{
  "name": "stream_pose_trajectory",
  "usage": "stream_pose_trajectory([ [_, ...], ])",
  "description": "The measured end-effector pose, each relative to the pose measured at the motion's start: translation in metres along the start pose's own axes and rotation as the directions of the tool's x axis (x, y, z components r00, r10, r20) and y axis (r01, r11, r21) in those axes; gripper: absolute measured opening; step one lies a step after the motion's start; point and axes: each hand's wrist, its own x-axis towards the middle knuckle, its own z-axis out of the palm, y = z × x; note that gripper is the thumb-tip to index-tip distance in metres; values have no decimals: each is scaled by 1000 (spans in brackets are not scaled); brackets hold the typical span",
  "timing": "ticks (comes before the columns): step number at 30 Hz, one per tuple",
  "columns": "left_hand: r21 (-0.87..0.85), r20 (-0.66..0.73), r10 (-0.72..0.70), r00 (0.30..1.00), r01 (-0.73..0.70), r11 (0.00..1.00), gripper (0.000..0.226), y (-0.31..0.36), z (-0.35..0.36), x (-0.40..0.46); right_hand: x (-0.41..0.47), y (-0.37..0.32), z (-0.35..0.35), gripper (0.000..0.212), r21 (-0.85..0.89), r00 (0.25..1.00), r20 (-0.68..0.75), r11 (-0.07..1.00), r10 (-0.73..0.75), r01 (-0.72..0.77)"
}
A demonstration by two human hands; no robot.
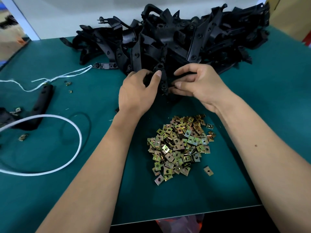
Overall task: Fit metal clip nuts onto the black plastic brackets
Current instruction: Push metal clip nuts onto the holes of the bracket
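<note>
Two bare hands on one black bracket [163, 81] at the near edge of the heap: left hand [137, 91] curled round its left side, thumb pressed against the upper lobe; right hand [198, 84] pinching its right side, fingers bent, thumb tip close to the lower lobe. Cannot tell whether a clip nut sits between the right fingertips, too dark and too small there. Bracket upright-ish, lobes with round holes facing the camera, touching the pile behind it. Just behind, a big heap of black plastic brackets [176, 37], tangled, spread across the far side of the green mat [101, 91] and reaching up against a white wall. Between the forearms, nearer the body, a loose heap of yellowish metal clip nuts [180, 145], square, each with a hole in the middle; one stray clip nut [208, 171] lying apart at its lower right, a few more at the upper right edge. Off to the left, well apart from the hands, a single long bracket [40, 105] lying flat, with a clip nut near its lower end. White cord [72, 130] looped over that bracket in a wide arc; thin black ring [79, 126] just inside the loop. White string [62, 75] trailing from the left end of the heap. A few scattered clip nuts [68, 83] beside the string.
</note>
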Motion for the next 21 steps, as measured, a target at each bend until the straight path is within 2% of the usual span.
stream_pose_trajectory([
  [7,-150,125,47,991,-28,988,35,2,-10,2,0,-2,1,19,18,997,-79,1000,-19,21],
  [11,-167,139,73,988,-49,985,34,1,-12,3,2,0,1,15,16,993,-115,1000,-8,10],
  [16,-148,133,65,989,-44,988,36,-1,-9,2,4,4,2,24,-118,982,-188,993,-25,2],
  [19,-163,154,68,986,-43,986,37,-1,-9,2,4,5,3,28,-155,983,-179,988,-31,3],
  [21,-183,175,73,982,-41,982,35,-1,-10,2,4,5,2,22,-130,989,-144,992,-21,2],
])
